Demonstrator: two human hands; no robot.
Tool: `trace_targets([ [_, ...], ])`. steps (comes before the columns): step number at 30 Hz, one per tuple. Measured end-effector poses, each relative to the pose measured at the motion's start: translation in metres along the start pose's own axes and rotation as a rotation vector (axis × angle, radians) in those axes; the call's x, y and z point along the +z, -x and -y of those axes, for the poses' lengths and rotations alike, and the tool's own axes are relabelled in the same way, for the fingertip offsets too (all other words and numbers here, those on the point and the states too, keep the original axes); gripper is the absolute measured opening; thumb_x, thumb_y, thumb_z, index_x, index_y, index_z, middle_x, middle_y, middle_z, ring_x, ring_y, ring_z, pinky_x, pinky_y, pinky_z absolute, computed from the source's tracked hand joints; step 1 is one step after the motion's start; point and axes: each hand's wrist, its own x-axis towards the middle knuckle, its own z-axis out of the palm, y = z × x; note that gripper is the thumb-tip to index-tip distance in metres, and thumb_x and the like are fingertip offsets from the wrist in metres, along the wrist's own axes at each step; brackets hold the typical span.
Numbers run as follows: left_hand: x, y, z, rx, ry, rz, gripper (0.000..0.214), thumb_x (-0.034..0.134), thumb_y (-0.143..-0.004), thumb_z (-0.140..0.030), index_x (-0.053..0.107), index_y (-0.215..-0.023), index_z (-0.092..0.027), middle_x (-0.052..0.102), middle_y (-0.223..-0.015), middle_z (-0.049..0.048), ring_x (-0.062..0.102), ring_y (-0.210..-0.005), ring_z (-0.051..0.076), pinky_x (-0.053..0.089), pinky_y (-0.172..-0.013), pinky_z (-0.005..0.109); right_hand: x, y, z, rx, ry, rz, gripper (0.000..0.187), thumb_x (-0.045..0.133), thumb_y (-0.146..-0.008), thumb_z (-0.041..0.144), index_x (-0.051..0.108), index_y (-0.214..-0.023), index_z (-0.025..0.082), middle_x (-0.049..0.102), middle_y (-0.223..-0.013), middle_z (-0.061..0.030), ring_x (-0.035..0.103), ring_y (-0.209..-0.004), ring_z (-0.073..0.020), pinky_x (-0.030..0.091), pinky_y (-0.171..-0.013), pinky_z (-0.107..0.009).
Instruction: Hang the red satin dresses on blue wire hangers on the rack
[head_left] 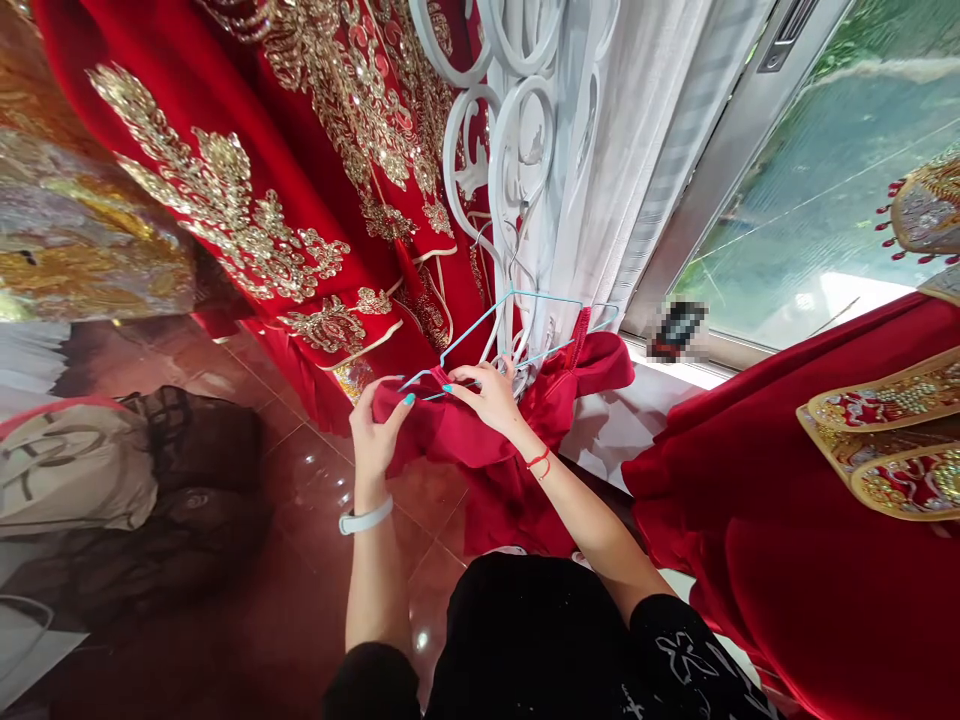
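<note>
- The left hand [375,425], with a pale wristband [366,518], has its grip pinched on the edge of the red garment [480,445], thumb on the near side.
- The right hand [484,395], with a red string bracelet [538,460], also has its grip closed on the red garment, thumb and finger pinching a narrow part of it at the hanger.
- The garment lies right at both grips: its top edge is between them and along the blue hanger [474,327], and the rest drops below the right hand and forearm.
- The hanger's long axis slants across the view, from its lower left end beside the two thumbs up to the far right end.
- Both hands are at the left end, just beside each other; the left is the outer one, the right further in along the bar.
- At the right end, a strip of the garment loops over the hanger, well apart from both hands; the right hand is nearer to it.
- The hanger's top is beside the white scrollwork stand [499,115]; how its hook is held is hard to tell.
</note>
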Motion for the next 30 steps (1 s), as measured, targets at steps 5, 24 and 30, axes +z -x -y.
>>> trace_targets([
  [5,0.005,-0.036,-0.045,0.132,-0.139,0.361,0.044,0.066,-0.088,-0.052,0.067,-0.122,-0.024,0.073,-0.123,0.0086,0.068,-0.116,0.028,0.047,-0.111,0.046,-0.002,-0.001,-0.002,0.027,0.035,0.005,0.014,0.066,-0.095,0.033,0.079,-0.099,0.029,0.08,-0.097,-0.0021,0.067,-0.098,-0.024,0.018,-0.121,-0.056],
  [24,0.05,-0.042,-0.047,0.47,-0.334,0.008,0.023,0.068,-0.087,-0.033,0.068,-0.107,-0.022,0.066,-0.109,0.0096,0.062,-0.11,0.028,0.048,-0.102,0.044,-0.193,0.066,-0.129,0.21,-0.255,-0.495,0.054,0.079,-0.071,0.039,0.072,-0.122,0.022,0.072,-0.131,-0.01,0.065,-0.125,-0.025,0.047,-0.114,-0.044],
  [30,0.154,-0.031,-0.08,0.546,-0.149,0.457,0.028,0.059,-0.094,-0.023,0.067,-0.121,-0.019,0.072,-0.114,0.0095,0.066,-0.111,0.023,0.051,-0.101,0.038,-0.191,0.069,-0.126,0.206,-0.177,-0.531,0.036,0.078,-0.071,0.042,0.081,-0.098,0.018,0.081,-0.103,-0.0077,0.073,-0.099,-0.0279,0.057,-0.097,-0.044],
])
